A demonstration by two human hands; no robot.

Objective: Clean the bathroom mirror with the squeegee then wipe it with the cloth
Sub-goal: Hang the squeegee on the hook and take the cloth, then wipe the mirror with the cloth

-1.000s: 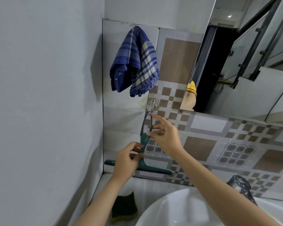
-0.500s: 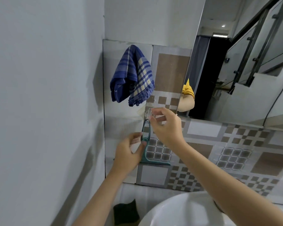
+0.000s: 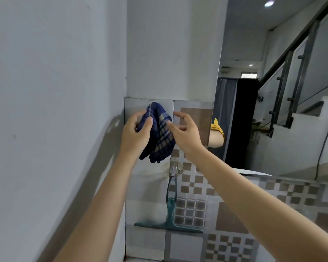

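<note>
A blue and beige checked cloth (image 3: 160,135) hangs high on the tiled wall. My left hand (image 3: 135,132) grips its upper left part, thumb pressed on the fabric. My right hand (image 3: 186,132) is at the cloth's right edge with its fingers spread, one fingertip touching the cloth. Below them a green squeegee (image 3: 169,214) hangs by its handle loop from a small wall hook (image 3: 173,170), blade at the bottom, with neither hand on it. The mirror (image 3: 284,91) fills the right side of the view.
A plain white wall (image 3: 55,110) stands close on the left and meets the tiled wall (image 3: 225,224) in a corner. The mirror reflects a staircase with a glass rail, a dark doorway and part of an arm with a yellow sleeve.
Both hands have left the squeegee, which now hangs alone on the hook, and risen to the cloth. My left hand has taken hold of the cloth. The view has tilted upward.
</note>
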